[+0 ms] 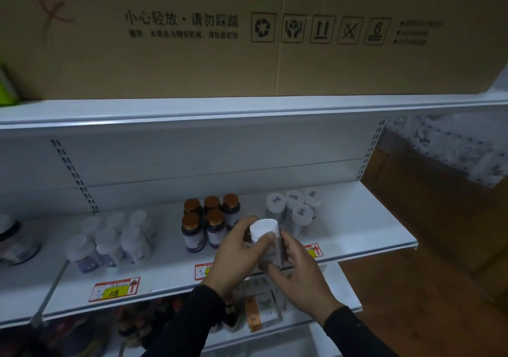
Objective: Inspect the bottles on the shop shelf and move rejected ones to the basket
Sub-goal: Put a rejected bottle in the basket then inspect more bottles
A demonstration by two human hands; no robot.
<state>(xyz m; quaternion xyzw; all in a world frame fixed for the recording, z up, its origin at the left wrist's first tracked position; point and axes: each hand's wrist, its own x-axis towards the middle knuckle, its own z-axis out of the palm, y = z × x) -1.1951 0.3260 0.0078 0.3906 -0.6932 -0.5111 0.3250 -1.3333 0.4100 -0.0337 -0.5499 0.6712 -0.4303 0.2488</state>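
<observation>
Both hands (264, 257) clasp a white-capped bottle (265, 239); amber-capped bottles (210, 223) stand just behind.

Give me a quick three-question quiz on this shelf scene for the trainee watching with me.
1. True or false: both hands grip the white-capped bottle.
2. How many brown-capped bottles stand on the shelf?
A. three
B. five
C. eight
3. Fill in: the yellow price tag at the shelf's front edge reads ___.

Key
1. True: the left hand and right hand both curl round it, in front of the shelf.
2. B: three behind, two in front.
3. 118.
</observation>
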